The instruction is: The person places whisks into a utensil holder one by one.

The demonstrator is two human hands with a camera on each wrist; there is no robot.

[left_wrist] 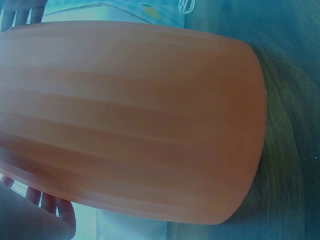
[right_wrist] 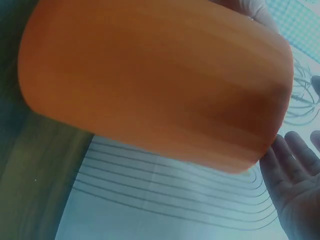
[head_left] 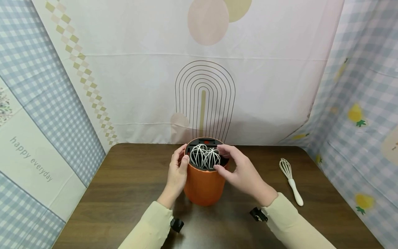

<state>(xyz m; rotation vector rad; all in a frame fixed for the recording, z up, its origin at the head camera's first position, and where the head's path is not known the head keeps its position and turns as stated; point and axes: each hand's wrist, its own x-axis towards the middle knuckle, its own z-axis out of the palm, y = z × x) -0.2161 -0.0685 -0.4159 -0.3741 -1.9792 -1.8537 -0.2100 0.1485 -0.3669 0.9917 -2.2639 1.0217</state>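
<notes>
An orange utensil holder (head_left: 204,188) with a black divided insert (head_left: 202,141) stands upright on the table. Two whisks (head_left: 199,155) are in it, white wire heads up, their handles hidden inside. My left hand (head_left: 178,173) grips the holder's left side near the rim, thumb toward the front and fingers round the far side. On the opposite side my right hand (head_left: 240,169) has its fingers spread at the rim, beside the wire heads. The right wrist view shows those fingers (right_wrist: 285,155) loosely extended by the rim, holding nothing.
A third whisk (head_left: 290,181) with a white handle lies on the right side of the brown wooden table (head_left: 133,193). Behind the table hangs a pale printed cloth (head_left: 140,86), with blue checked cloth (head_left: 53,83) at the sides.
</notes>
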